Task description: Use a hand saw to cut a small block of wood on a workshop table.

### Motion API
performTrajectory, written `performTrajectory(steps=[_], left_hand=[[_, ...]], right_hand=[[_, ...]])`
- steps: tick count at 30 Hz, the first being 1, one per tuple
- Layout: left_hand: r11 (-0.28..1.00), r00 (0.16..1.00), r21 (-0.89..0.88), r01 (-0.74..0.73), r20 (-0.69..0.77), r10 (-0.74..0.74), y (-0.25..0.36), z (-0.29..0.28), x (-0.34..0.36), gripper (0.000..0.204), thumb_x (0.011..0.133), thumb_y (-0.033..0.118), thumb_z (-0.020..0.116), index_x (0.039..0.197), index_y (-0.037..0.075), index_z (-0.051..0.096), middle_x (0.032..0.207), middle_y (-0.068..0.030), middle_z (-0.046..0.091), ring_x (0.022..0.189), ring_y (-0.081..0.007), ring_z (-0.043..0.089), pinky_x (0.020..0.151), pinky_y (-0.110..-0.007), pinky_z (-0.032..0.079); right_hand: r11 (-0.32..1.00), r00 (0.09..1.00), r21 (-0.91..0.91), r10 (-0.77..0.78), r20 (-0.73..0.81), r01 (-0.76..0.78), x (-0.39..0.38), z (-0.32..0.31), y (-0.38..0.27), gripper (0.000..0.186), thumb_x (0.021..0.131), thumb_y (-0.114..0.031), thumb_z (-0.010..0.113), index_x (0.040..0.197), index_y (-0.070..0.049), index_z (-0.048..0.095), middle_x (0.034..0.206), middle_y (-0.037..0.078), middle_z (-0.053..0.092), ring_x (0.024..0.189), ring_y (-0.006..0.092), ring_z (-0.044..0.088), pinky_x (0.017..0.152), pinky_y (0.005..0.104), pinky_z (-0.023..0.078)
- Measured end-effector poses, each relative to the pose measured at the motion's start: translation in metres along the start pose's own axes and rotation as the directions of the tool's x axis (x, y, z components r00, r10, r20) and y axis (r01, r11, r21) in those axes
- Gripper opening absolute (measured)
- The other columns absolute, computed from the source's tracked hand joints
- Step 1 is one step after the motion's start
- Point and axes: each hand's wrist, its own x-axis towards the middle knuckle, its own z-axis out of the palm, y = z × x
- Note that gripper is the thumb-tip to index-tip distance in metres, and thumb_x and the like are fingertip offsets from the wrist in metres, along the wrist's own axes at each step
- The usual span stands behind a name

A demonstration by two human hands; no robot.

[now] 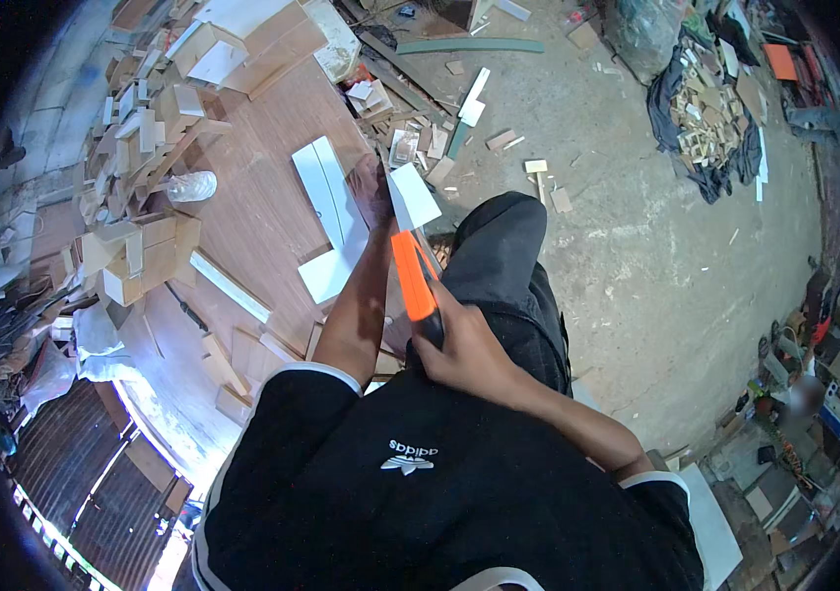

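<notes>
My right hand (459, 345) is closed on the orange-and-black handle (412, 281) of what looks like a handsaw; its blade is hard to make out. Ahead of it, my left hand (370, 187) grips the left edge of a white-faced board piece (415, 195), its fingers partly shadowed. That piece sits just above the orange handle, beside my raised knee (494, 241) in dark trousers. Left of my left hand, white boards (324, 202) lie on a brown wooden surface (262, 148).
Small open wooden boxes (144, 246) and a clear plastic bottle (191, 185) line the left side. Offcuts (420, 138) lie ahead on the concrete floor (676, 295). A dark sack of wood scraps (705, 113) is at upper right, with clutter (834, 374) along the right edge.
</notes>
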Motion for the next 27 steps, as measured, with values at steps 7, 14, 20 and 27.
performTrajectory(steps=[7,14,20,27], left_hand=[[0.998,0.997,-0.003,-0.061,-0.051,0.061,-0.001,-0.006,0.003,0.04,0.084,0.029,0.056,0.117,0.006,0.051,0.11,-0.0191,0.057,0.109,-0.0376,0.049,0.098,-0.044,0.037],[0.99,0.976,0.004,-0.139,-0.169,0.138,-0.004,0.001,-0.003,0.034,0.081,0.015,0.057,0.114,0.009,0.052,0.103,-0.0176,0.059,0.103,-0.0384,0.051,0.093,-0.046,0.038],[0.996,0.994,0.069,-0.047,-0.091,0.053,0.01,-0.006,0.0,0.038,0.078,0.001,0.056,0.115,0.01,0.053,0.106,-0.0166,0.06,0.106,-0.0358,0.053,0.094,-0.046,0.038],[0.996,0.995,0.057,-0.065,-0.075,0.069,0.004,-0.005,0.003,0.018,0.092,0.02,0.055,0.106,0.01,0.061,0.107,-0.0137,0.063,0.104,-0.0357,0.054,0.09,-0.046,0.041]], right_hand=[[0.981,0.979,0.15,-0.148,0.139,0.127,-0.067,-0.045,-0.093,0.042,0.083,-0.005,0.063,0.121,0.0,0.048,0.083,0.009,0.058,0.075,0.0162,0.058,0.072,0.0292,0.044],[0.982,0.984,0.155,-0.126,0.125,0.106,-0.096,-0.047,-0.121,0.046,0.082,-0.005,0.067,0.123,-0.002,0.046,0.084,0.006,0.055,0.075,0.0125,0.054,0.069,0.0264,0.042],[0.885,0.921,0.262,-0.346,-0.181,0.384,-0.145,-0.036,-0.123,0.047,0.073,0.005,0.073,0.115,0.006,0.051,0.103,0.018,0.057,0.073,0.0206,0.062,0.063,0.0292,0.047],[0.96,0.881,0.12,-0.18,-0.438,0.255,-0.108,-0.051,-0.089,0.019,0.08,0.006,0.064,0.092,-0.005,0.053,0.088,0.002,0.054,0.076,0.01,0.051,0.07,0.0252,0.042]])
